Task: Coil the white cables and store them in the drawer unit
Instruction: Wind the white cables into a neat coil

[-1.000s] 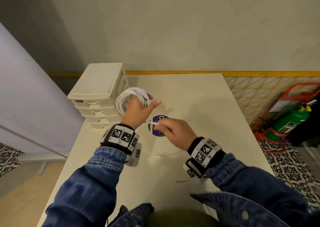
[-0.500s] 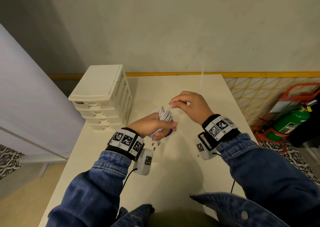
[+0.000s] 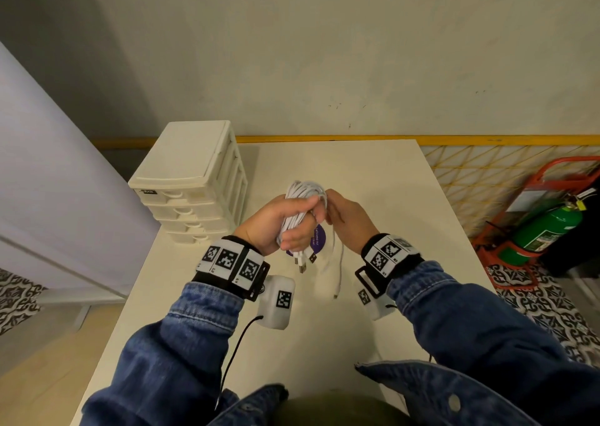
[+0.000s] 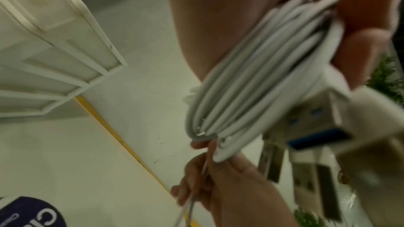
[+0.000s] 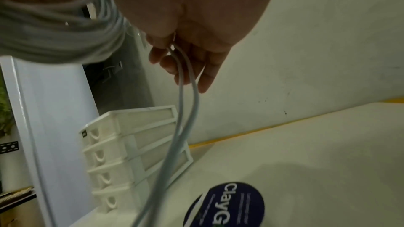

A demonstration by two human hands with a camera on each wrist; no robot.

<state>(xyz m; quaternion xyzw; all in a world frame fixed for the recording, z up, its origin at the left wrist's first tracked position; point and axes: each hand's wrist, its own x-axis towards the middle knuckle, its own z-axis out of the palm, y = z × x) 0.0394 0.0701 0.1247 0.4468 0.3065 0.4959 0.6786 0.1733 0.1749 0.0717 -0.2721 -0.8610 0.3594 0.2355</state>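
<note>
Head view shows the left hand (image 3: 285, 222) with fingers curled tight around the white cables (image 3: 300, 209), now pressed into one long flat bundle and held upright over the bench (image 3: 373, 179). One second ago the same bundle was an open round coil held up close to the drawer unit (image 3: 190, 182), and half a second ago the right hand (image 3: 349, 219) was raised above it; now that hand is lower, just beside the bundle, pinching the loose tail ends (image 5: 186, 78) between thumb and fingers. I judge that the coiling is nearly finished and the tails are being wound around the middle to lock the bundle, so storing comes after. I count two thin tail strands running down from the right hand, at least two USB plugs (image 3: 305, 261) hanging below the left fist, and one small plug lying on the bench. The drawer unit has four drawers, all closed, so one of them must be opened first. One round purple sticker (image 5: 227, 204) lies on the bench under the hands.
</note>
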